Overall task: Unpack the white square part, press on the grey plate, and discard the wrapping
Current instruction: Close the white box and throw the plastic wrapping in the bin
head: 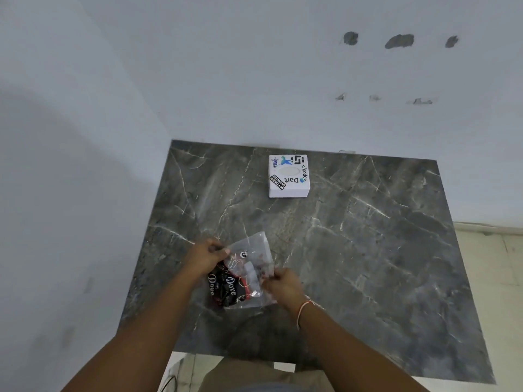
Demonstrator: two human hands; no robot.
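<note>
Near the tabletop's (368, 250) front edge, left hand (205, 257) and right hand (284, 285) each pinch the clear wrapping (252, 247). The film looks light, slippery and limp; its edges suit gripping.

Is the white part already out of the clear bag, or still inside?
Inside. The white part shows through the clear bag, which both hands grip at its sides.

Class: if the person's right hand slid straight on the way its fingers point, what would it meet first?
Probably the clear plastic bag that the right hand already pinches; beyond it, the left hand. Depth is uncertain.
</note>
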